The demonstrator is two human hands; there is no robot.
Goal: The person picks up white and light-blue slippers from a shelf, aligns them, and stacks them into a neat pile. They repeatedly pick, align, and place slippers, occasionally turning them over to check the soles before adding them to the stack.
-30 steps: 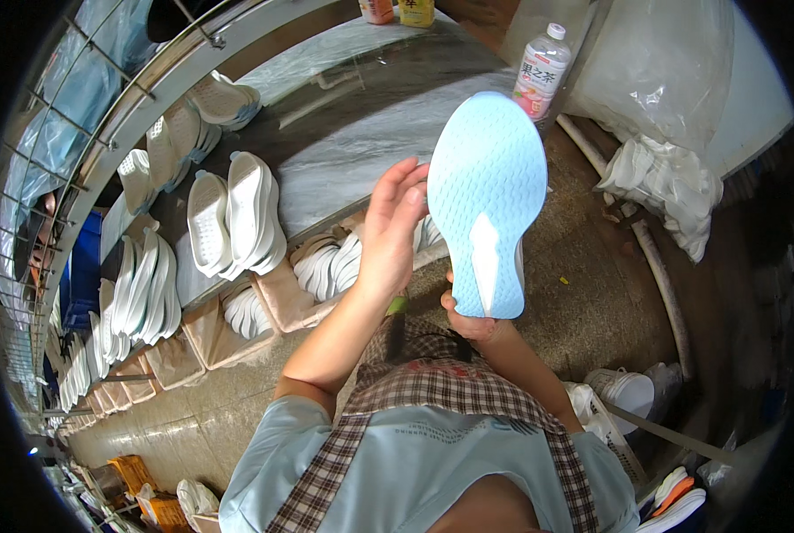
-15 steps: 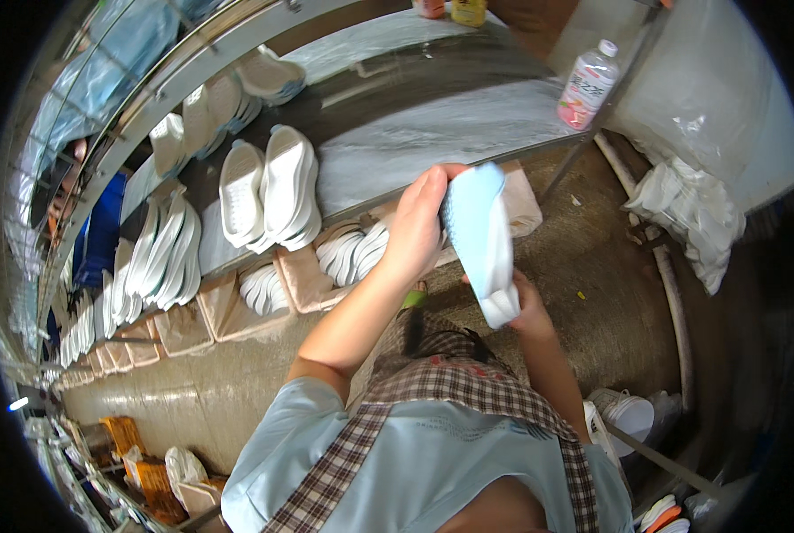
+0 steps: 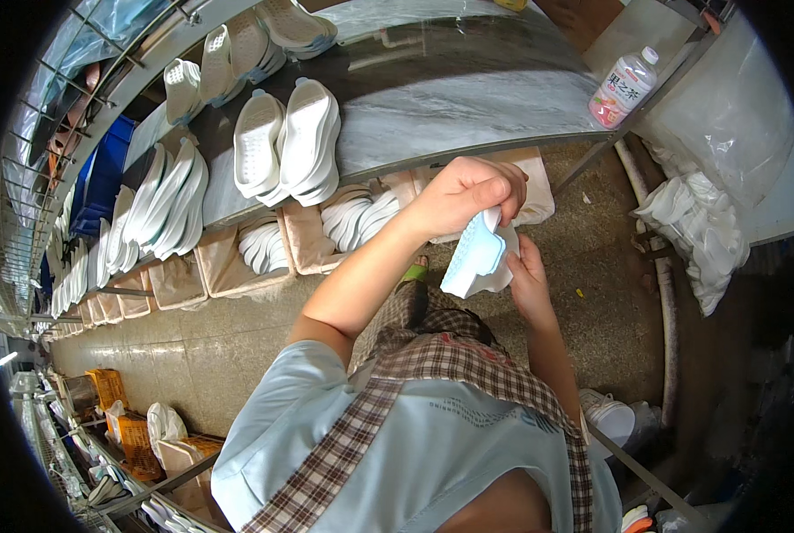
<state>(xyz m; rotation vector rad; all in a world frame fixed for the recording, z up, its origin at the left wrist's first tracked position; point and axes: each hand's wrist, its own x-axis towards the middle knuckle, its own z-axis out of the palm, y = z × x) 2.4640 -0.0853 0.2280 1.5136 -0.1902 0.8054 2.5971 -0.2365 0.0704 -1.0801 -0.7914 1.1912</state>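
Note:
A light blue and white shoe sole (image 3: 474, 256) is between my two hands, in front of the table. My left hand (image 3: 472, 197) is closed round its upper end, thumb laid across it. Lower down, my right hand (image 3: 529, 277) grips the white side with thumb and fingers. The sole looks bent, its blue face turned partly toward the left; its far end is hidden by my left hand. Left of my hands, two neat stacks of white soles (image 3: 308, 142) stand at the table's near edge.
More soles (image 3: 173, 200) stand in rows along the table (image 3: 468, 98). A drink bottle (image 3: 623, 87) stands at its right end. Lined bins (image 3: 176, 282) with soles sit below. A plastic bag of white pieces (image 3: 694, 226) lies at right, near a white bucket (image 3: 608, 417).
My left hand has shifted right and turned over the sole's upper end. The sole has gone from long and straight to bent and shorter-looking. My view has tilted slightly.

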